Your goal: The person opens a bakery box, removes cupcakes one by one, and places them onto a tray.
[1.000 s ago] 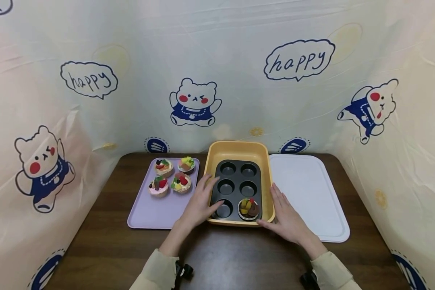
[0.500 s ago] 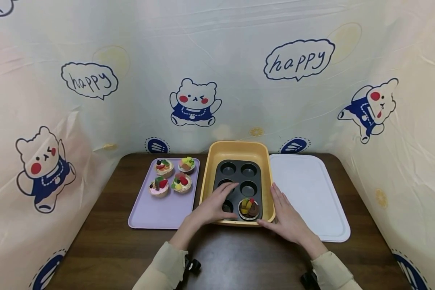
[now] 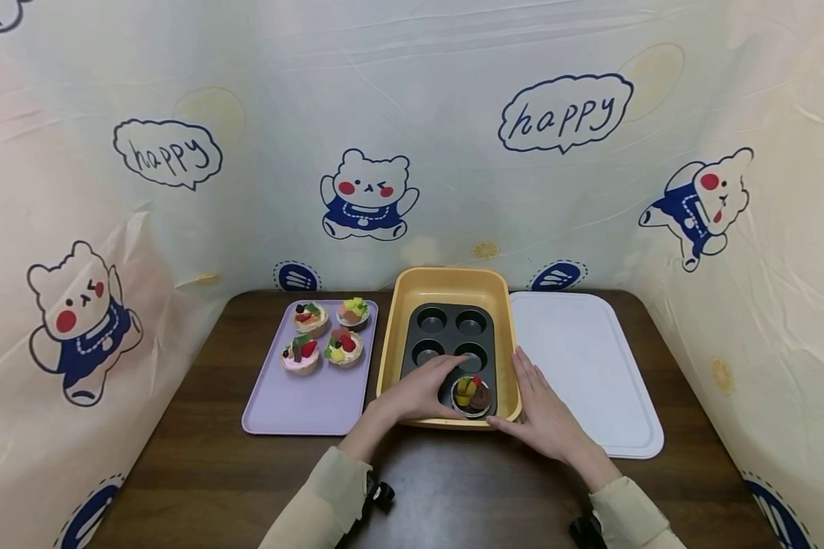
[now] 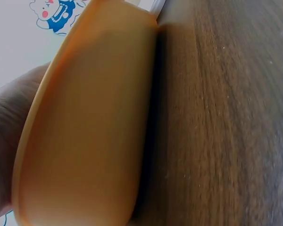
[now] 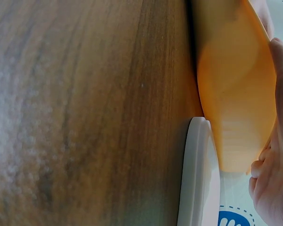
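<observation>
A yellow basin [image 3: 449,284] holds a dark muffin tin [image 3: 451,313]. One toy cupcake [image 3: 472,395] with brown and yellow topping sits in the tin's front right cup. My left hand [image 3: 419,391] reaches over the basin's front left part, thumb and forefinger spread on the near and far sides of that cupcake; any contact is unclear. In the left wrist view the basin's outer wall [image 4: 85,127] hides most of the hand. My right hand [image 3: 545,408] rests against the basin's front right corner, fingers straight along its side and thumb near the front rim.
A lilac tray [image 3: 302,408] with several fruit-topped toy cupcakes [image 3: 344,347] lies left of the basin. To the right is a white tray [image 3: 590,366], close beside the basin. All stand on a brown wooden table [image 3: 453,488], before a printed curtain [image 3: 261,198].
My left hand has moved right from the basin's left side, over the front left cup, to the cupcake in the tin. The right hand has stayed put.
</observation>
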A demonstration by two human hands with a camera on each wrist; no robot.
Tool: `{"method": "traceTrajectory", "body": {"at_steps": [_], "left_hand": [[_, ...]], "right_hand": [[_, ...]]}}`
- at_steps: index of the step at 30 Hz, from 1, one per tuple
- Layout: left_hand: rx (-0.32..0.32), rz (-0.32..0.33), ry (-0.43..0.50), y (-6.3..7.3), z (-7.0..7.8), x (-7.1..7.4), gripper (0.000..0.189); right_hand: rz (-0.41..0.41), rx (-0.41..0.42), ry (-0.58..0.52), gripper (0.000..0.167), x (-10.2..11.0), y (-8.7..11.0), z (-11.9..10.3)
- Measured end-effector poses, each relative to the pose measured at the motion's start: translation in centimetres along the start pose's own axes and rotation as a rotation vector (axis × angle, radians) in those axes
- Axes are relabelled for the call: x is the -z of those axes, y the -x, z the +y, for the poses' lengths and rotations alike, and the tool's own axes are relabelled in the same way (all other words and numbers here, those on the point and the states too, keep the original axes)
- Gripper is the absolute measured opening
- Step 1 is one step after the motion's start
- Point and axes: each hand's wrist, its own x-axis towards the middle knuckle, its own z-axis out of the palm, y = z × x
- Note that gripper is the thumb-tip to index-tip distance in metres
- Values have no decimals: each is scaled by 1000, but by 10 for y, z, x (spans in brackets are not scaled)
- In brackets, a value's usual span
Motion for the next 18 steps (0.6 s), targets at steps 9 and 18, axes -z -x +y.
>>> {"method": "traceTrajectory", "body": {"at_steps": [9,18], "left_hand": [[23,-22,5,-7,1,-7,100],[-22,-15,-32,-10,-1,-9,75]], "right_hand": [[3,4,1,128,1,0,0],[-4,2,-2,128,2,0,-1]]}}
